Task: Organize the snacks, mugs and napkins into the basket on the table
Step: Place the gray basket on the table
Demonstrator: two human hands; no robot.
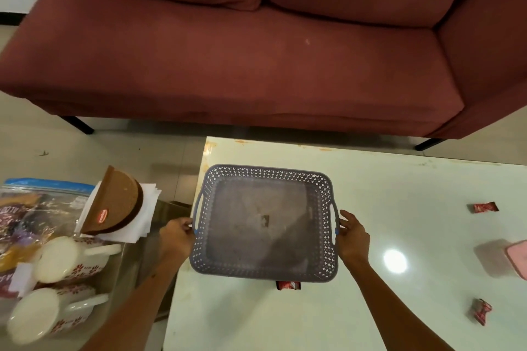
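An empty grey perforated basket (265, 172) sits near the left end of the glossy white table (385, 194). My left hand (178, 232) grips its left handle and my right hand (352, 234) holds its right handle. Small red snack wrappers lie on the table: one (288, 285) partly under the basket's near edge, one (486, 206) at the right, one (482, 312) at the near right. On a lower surface to the left are two white floral mugs (65, 259) (42, 319), a brown napkin holder with white napkins (119, 208), and bagged snacks (25, 208).
A maroon sofa (256, 51) stands just beyond the table's far edge. A pink object (517, 259) lies at the right edge of the table. Pale tiled floor (85, 157) shows between the sofa and the low side surface.
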